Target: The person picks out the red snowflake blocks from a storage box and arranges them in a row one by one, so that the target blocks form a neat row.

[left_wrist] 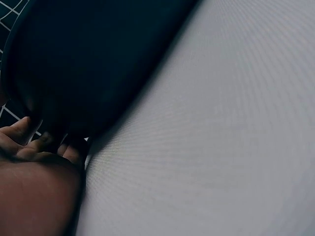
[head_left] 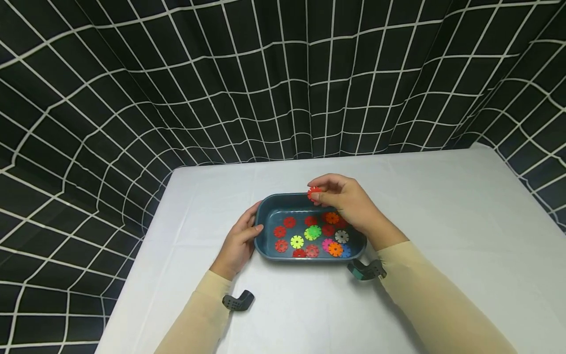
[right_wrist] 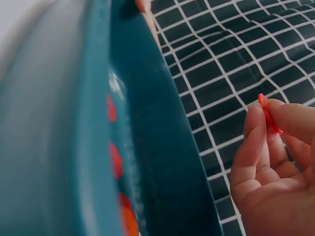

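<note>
A dark teal plastic tub (head_left: 283, 202) with rounded corners sits in front of the person. Its left end is in the grip of the left hand (head_left: 239, 246), thumb over the rim and fingers along the outer wall. Above the far rim, the right hand (head_left: 351, 201) pinches a red notched disc (head_left: 313, 193) between thumb and fingers. In the right wrist view the red disc (right_wrist: 268, 115) appears edge-on at the fingertips. Inside the tub lie several notched discs: red, yellow-green (head_left: 297, 241), orange (head_left: 335, 249), white (head_left: 342, 236), pink and blue. The right forearm hides part of the tub's right end.
A white cloth (head_left: 203, 201) covers the table. Black curtains with a white grid (head_left: 265, 88) hang behind it and along both sides. Each wrist wears a dark band-mounted device, the left one (head_left: 239, 300) and the right one (head_left: 367, 270).
</note>
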Demonstrator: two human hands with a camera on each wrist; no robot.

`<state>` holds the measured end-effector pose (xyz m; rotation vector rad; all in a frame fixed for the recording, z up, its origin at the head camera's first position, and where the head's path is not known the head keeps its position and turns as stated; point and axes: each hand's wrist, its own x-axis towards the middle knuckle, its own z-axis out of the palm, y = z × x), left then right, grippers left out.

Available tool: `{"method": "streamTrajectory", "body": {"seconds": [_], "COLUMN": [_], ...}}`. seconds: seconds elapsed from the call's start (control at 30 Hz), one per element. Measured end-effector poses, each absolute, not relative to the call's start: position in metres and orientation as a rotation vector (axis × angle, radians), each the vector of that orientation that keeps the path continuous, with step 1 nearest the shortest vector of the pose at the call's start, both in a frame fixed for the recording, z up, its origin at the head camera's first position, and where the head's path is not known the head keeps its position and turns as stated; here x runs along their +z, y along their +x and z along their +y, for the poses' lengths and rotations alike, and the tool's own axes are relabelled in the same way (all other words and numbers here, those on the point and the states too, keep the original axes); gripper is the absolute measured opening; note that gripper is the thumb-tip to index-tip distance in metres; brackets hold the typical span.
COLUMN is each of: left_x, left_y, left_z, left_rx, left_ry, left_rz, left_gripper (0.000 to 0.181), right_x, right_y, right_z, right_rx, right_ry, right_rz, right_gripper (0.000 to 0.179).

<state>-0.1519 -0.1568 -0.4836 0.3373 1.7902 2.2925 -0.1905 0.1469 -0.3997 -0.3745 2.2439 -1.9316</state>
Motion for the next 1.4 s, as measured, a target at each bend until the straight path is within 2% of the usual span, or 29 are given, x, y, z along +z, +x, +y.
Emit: {"method": "streamTrajectory", "body": {"seconds": [0.77, 1.07, 1.4], "left_x": [-0.486, -0.484, -0.484], "left_y": [-0.15, -0.15, -0.151], "left_z": [-0.158, -0.157, -0.156], "left_rx": [2.294, 2.29, 2.286], "left_ry": [0.309, 0.294, 0.295], "left_rz": [1.792, 1.807, 1.8], "left_gripper": [0.063, 0.062, 0.062], "right_x": [-0.403, -0.423, -0.455], "right_y": [-0.174, -0.174, -0.169], "right_z": [0.237, 0.269, 0.289], "right_rx": [-1.843, -1.855, -1.55], "right_ry": [-0.181, -0.129, -0.016], "right_rz": [2.516, 2.545, 2.71], "right_gripper": [0.031, 0.033, 0.026]}}
